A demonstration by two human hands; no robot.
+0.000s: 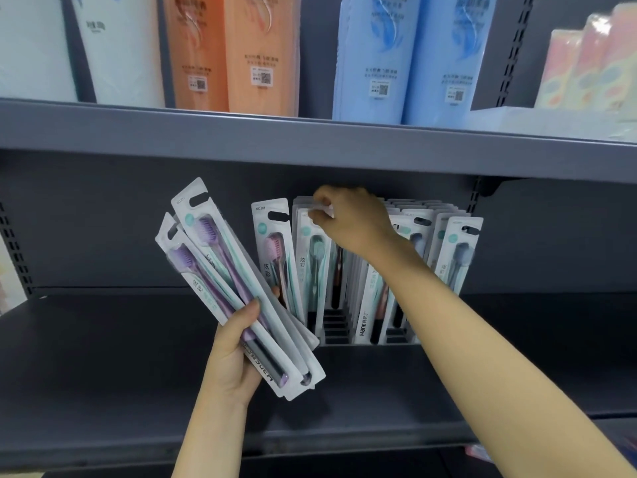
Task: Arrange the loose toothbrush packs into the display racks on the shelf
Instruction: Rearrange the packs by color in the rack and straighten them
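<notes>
A dark grey metal shelf [103,357] with a grey back panel and slotted uprights carries the rack [336,327] toward its middle, packs [458,250] standing upright in its rows; the board above holds tall white, orange and blue packages [375,56]. The left hand [238,353] grips a fanned bunch of loose packs [220,270] with purple brushes, held tilted in front of the shelf, just left of the rack. The right hand [348,220] reaches over the rack, fingers curled, pinching the top of a green pack [312,263] standing in a left row, beside a pink pack [272,243].
</notes>
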